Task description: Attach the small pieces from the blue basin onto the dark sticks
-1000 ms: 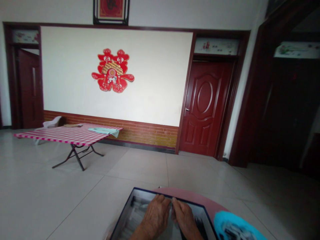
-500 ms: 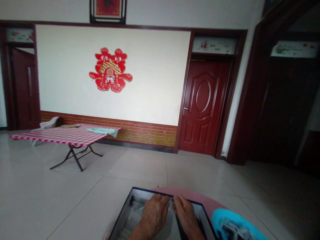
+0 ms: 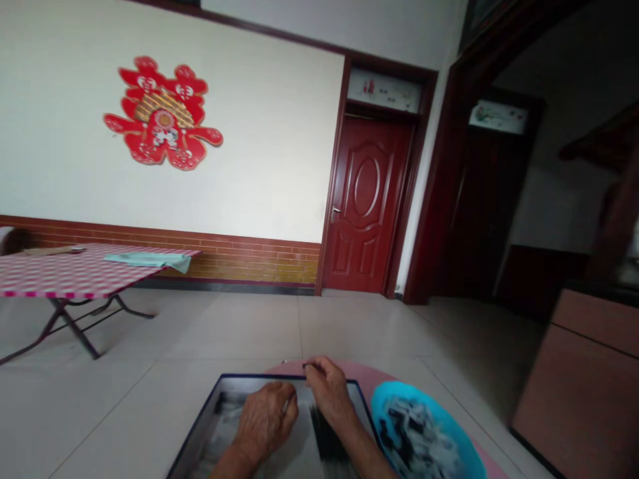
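A shallow pale tray with a dark blue rim [image 3: 259, 376] lies in front of me at the bottom of the view. Over its middle is my left hand [image 3: 265, 418], fingers curled closed; whatever they may grip is hidden. My right hand [image 3: 330, 394] reaches over the tray's far edge, thumb and fingers pinched on a small dark piece [image 3: 306, 365] too small to name. Under my right forearm rests a bundle of thin black strips [image 3: 327, 439]. Blurred whitish pieces [image 3: 227, 416] lie along the tray's left side.
Right of the tray, a bright blue basin [image 3: 378, 397] holds many white and black pieces. Both stand on a round pink surface [image 3: 367, 374]. A checked folding table [image 3: 74, 273] with a pale green cloth [image 3: 150, 258] is at left, a brown cabinet [image 3: 584, 379] at right.
The view has swung to the right, showing more of the basin and the cabinet. My hands have moved apart; the right one has risen past the tray's far edge with the small dark piece.
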A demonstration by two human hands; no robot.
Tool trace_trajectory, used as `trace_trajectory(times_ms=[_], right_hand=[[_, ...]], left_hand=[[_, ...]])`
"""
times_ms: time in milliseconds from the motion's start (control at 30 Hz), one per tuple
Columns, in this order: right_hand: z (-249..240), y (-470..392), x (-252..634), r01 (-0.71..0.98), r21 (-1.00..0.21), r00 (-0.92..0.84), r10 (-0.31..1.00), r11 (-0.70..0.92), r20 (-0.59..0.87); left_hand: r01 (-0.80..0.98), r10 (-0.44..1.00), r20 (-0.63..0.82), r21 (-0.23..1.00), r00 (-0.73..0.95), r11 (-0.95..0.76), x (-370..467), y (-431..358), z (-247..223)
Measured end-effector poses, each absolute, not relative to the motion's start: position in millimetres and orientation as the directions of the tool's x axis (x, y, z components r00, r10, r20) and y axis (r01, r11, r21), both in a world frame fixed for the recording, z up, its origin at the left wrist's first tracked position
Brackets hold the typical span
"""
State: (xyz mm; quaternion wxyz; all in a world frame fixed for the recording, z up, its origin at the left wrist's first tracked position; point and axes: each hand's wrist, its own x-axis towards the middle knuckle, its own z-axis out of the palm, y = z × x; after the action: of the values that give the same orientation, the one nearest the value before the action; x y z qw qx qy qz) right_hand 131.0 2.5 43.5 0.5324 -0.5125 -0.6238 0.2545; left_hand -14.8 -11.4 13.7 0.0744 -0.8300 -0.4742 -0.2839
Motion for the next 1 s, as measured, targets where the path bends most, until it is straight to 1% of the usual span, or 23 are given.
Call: trace_trajectory(times_ms=[100,167,267,367,400,433,533,600,733,900,1000], right_hand=[[63.7,3.5,160.4,0.469,-0.81,0.094,0.892,0.352,0.442],[68.7,0.4,194.2,0.535,-0.774,0.096,0.886,0.339,0.454],[61.1,-12.7,253.3,0.628,-0.722,0.099,0.89,0.291,0.445],[42.7,-31.8,300.1,0.711,-0.657,0.059,0.91,0.251,0.411],[36.2,-37.9,309.9,0.756,-0.609,0.027,0.918,0.24,0.395],[30.3,-43.2,316.5,0.819,-0.526,-0.021,0.928,0.229,0.371],[17.3,-53.2,321.3,0.948,-0.236,-0.144,0.951,0.212,0.274],[12.8,-55.3,318.1,0.965,-0.145,-0.18,0.955,0.218,0.236],[10.6,-52.8,317.5,0.965,-0.114,-0.208,0.954,0.236,0.216],[17.9,-49.4,335.7,0.963,-0.18,-0.148,0.949,0.203,0.277],[23.0,-54.5,343.0,0.968,-0.187,-0.116,0.961,0.166,0.252]], left_hand=[[0.82,0.751,0.52,0.154,0.407,-0.551,-15.7,-10.9,13.0],[0.818,0.76,0.502,0.164,0.412,-0.552,-16.3,-11.3,14.1],[0.806,0.758,0.49,0.169,0.43,-0.567,-16.6,-11.8,16.2],[0.801,0.754,0.487,0.167,0.441,-0.575,-16.5,-11.3,17.5],[0.803,0.757,0.485,0.166,0.439,-0.572,-16.5,-11.1,17.8],[0.805,0.758,0.482,0.165,0.439,-0.57,-16.4,-11.0,18.1],[0.808,0.758,0.473,0.145,0.45,-0.57,-16.1,-12.0,19.3],[0.806,0.752,0.466,0.127,0.467,-0.579,-15.5,-13.4,20.8],[0.798,0.735,0.456,0.085,0.502,-0.597,-10.8,-13.5,29.5],[0.79,0.726,0.426,0.042,0.54,-0.612,4.0,-3.5,51.2],[0.806,0.74,0.422,0.035,0.524,-0.591,12.9,2.9,58.7]])
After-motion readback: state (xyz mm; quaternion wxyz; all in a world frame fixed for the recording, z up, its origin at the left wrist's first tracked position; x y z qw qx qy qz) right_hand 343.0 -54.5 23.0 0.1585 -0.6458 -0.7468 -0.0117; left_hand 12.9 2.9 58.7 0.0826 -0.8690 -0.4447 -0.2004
